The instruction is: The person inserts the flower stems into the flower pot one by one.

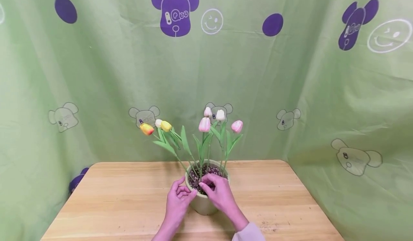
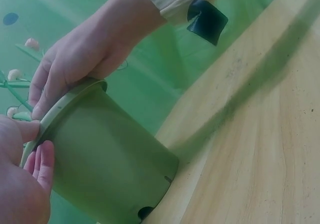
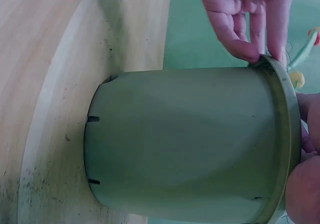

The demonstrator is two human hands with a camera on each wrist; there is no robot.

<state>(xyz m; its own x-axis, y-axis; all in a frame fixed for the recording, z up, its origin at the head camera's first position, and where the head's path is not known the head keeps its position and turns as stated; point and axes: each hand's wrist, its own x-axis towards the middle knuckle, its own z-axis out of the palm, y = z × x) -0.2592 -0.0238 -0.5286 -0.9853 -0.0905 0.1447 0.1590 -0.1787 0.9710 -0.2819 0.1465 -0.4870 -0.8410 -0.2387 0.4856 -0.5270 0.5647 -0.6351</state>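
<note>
A green flower pot [image 1: 204, 206] stands on the wooden table, filled with dark soil [image 1: 211, 169] and several artificial tulips. My left hand [image 1: 178, 201] grips its left rim, thumb at the edge and fingers against the outer wall, as the left and right wrist views show. My right hand [image 1: 220, 192] reaches over the near rim, thumb and forefinger pinching the base of a pink tulip [image 1: 204, 125] at the soil. Leaning left are an orange tulip [image 1: 146, 129] and a yellow tulip [image 1: 166, 126]. Another pink tulip [image 1: 237, 126] tilts right, near a white tulip [image 1: 220, 115].
The pot rests on a light wooden table [image 1: 274, 198], with dark crumbs scattered near its front right. A green curtain [image 1: 245, 72] with printed bear heads hangs behind and along both sides.
</note>
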